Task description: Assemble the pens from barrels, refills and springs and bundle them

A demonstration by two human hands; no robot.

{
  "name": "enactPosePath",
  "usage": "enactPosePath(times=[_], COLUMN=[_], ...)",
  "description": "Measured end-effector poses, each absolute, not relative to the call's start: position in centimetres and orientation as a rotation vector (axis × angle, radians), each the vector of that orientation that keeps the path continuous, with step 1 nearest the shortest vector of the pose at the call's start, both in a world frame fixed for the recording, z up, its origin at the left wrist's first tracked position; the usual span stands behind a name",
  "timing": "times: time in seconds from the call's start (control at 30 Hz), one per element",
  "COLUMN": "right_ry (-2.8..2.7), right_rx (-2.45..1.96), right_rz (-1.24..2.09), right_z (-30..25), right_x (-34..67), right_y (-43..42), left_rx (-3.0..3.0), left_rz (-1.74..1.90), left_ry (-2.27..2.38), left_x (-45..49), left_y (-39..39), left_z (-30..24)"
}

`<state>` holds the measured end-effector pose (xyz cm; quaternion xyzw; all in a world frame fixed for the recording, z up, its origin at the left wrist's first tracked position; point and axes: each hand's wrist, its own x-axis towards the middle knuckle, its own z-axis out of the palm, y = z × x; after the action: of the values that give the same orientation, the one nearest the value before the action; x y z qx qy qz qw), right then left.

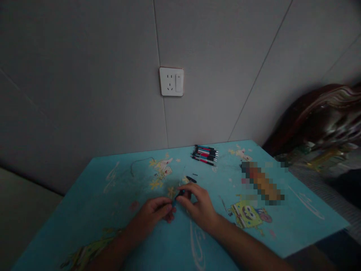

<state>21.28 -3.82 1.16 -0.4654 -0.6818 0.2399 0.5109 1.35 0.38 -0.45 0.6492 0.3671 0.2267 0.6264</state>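
Note:
Fingers of my left hand (pixel 159 209) pinch the blue lower part of a pen (pixel 174 203) over the middle of the table. From the other side my right hand (pixel 199 205) grips the pen's black upper part between thumb and fingers. Much of the pen is hidden by the fingers. Just beyond my right hand lies a black pen piece (pixel 191 179), with a small thin dark piece (pixel 195 174) near it. Farther back, several pens (pixel 204 153) with blue, red, white and black barrels lie side by side in a row.
The table (pixel 211 241) wears a light-blue cartoon-print cover and meets the wall. A socket plate (pixel 172 81) is set in the wall. To the right a blurred-out object (pixel 262 182) lies on the cover. Dark carved furniture (pixel 318 109) stands past the table's right edge.

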Motion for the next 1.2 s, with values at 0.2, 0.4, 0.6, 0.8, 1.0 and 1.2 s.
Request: enactPosePath(times=[0.2, 0.4, 0.6, 0.8, 1.0, 1.2], right_ry=[-1.493, -1.527, -1.533, -1.767, -1.938, -2.046], right_rx=[-1.069, -1.121, -1.188, -1.251, -1.151, -1.085], right_rz=[0.675, 0.614, 0.559, 0.576, 0.591, 0.588], right_z=[0.4, 0.1, 0.4, 0.0, -1.5, -1.0], right_x=[20.9, 21.0, 21.4, 21.3, 20.9, 20.9], right_y=[-3.7, -4.0, -4.0, -3.9, -4.1, -4.1], left_rx=[1.487, 1.537, 1.458, 1.187, 0.990, 1.098], left_rz=[0.474, 0.569, 0.816, 1.100, 1.081, 1.050], left_ry=[0.769, 0.799, 0.923, 0.950, 0.858, 0.831], left_x=[1.6, 1.4, 1.1, 0.7, 1.3, 1.5], left_y=[-0.2, 0.2, 0.5, 1.4, 1.2, 0.6], left_z=[-0.5, -2.1, -1.6, -1.2, -1.4, -1.3])
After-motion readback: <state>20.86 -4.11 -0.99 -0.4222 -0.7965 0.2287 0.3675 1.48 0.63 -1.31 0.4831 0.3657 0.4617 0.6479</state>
